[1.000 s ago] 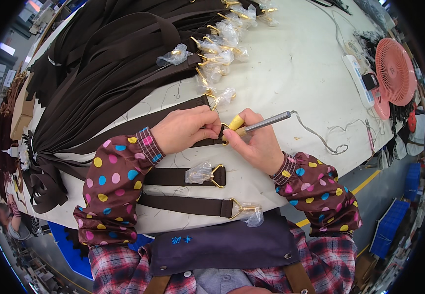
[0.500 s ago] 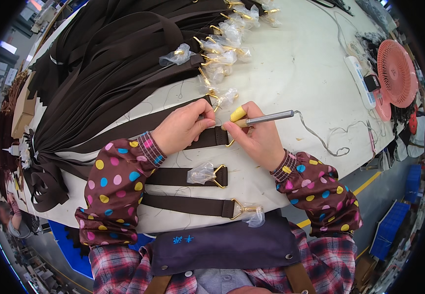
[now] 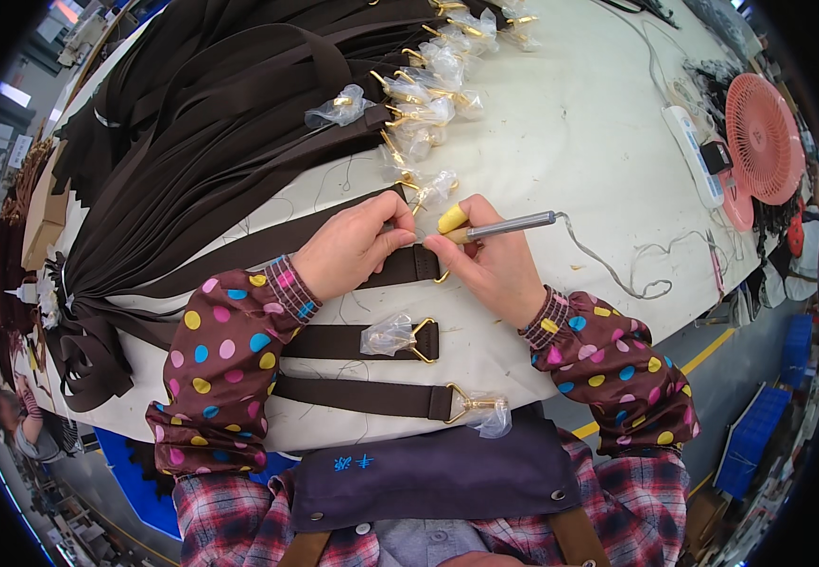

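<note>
My right hand grips a corded pen-shaped tool with a grey barrel and tan front part. A yellow cover sits on one of its fingertips. My left hand is closed in a pinch close to the tool's tip; what lies between its fingertips is too small to make out. Under both hands is the stitched end of a dark brown webbing strap, with a gold metal ring partly hidden by my right hand. Nearer me lie two more straps with gold hardware and clear plastic wrapping.
A large bundle of dark straps covers the far left of the white table. Wrapped gold hooks line its right ends. At right stand a pink fan and a white power strip. The tool's grey cord trails across the tabletop.
The tool has shifted slightly left and its corded end has tipped a little, with my right hand moving slightly left. My left hand keeps its pinch in nearly the same place.
</note>
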{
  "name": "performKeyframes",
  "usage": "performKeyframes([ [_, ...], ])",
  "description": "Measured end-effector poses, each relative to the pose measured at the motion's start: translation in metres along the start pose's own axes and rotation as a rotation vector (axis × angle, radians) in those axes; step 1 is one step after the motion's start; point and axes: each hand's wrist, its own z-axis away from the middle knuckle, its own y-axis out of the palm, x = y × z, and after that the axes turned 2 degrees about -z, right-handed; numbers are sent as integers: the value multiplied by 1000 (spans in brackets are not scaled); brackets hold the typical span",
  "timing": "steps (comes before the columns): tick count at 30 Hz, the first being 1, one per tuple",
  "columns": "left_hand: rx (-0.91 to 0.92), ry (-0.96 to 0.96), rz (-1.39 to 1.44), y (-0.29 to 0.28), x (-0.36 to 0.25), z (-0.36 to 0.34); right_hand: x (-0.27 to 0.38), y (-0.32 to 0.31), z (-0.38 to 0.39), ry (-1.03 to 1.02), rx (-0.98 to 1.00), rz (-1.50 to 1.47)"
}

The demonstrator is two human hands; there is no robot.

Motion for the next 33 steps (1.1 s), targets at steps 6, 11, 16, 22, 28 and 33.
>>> performKeyframes([
  [6,4,-44,17,0,-1,0,1,-1,0,0,22,19],
  [11,-76,153,-127,4,5,-3,-2,-1,2,29,-40,-132],
  [16,-59,266,-288,3,8,-7,-2,0,2,12,-92,-220],
  [22,-55,200,-292,2,4,-4,-4,0,1,1,-63,-159],
  [28,-61,189,-286,3,5,-4,-1,-3,0,76,13,-126],
  [33,-63,197,-291,3,6,-4,-2,-3,0,54,10,-80],
])
